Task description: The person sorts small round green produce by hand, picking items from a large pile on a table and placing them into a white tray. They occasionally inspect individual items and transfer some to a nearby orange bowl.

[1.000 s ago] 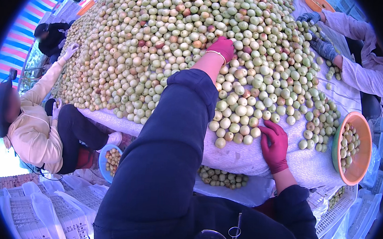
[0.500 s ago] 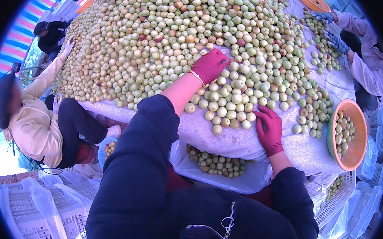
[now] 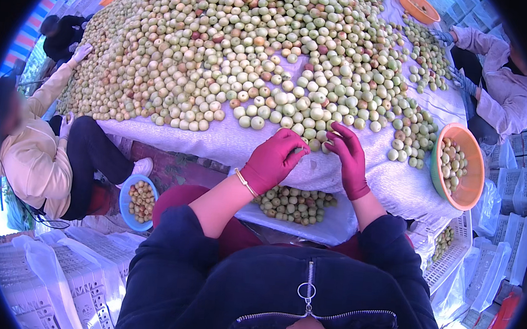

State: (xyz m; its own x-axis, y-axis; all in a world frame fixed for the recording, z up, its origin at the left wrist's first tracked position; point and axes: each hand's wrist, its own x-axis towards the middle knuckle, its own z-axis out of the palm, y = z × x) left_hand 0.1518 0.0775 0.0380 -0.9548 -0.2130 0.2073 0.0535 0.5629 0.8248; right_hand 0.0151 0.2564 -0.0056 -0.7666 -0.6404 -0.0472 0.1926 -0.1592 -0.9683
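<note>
A broad heap of round green jujubes (image 3: 222, 51), some blushed red, covers the white quilted cloth (image 3: 228, 139) on the table. My left hand (image 3: 273, 160), in a dark pink glove, is at the heap's near edge, its fingers curled toward the thumb; whether a fruit is inside is hidden. Across a small gap, my right hand (image 3: 350, 161) in a matching glove has its fingers bent and apart from the thumb, beside the nearest jujubes. Below the table edge, in front of my body, a lined crate (image 3: 338, 228) holds more jujubes.
An orange basin (image 3: 474, 173) with jujubes stands at the right table edge, and a blue basin (image 3: 125, 201) with fruit sits at left. Co-workers are at left (image 3: 37, 167) and right (image 3: 503, 96). White plastic crates (image 3: 67, 267) stack at lower left, others (image 3: 512, 194) at right.
My left hand has drawn back from within the heap to its near edge, close to my right hand. My right hand has shifted slightly left and up. The near jujubes have been moved about.
</note>
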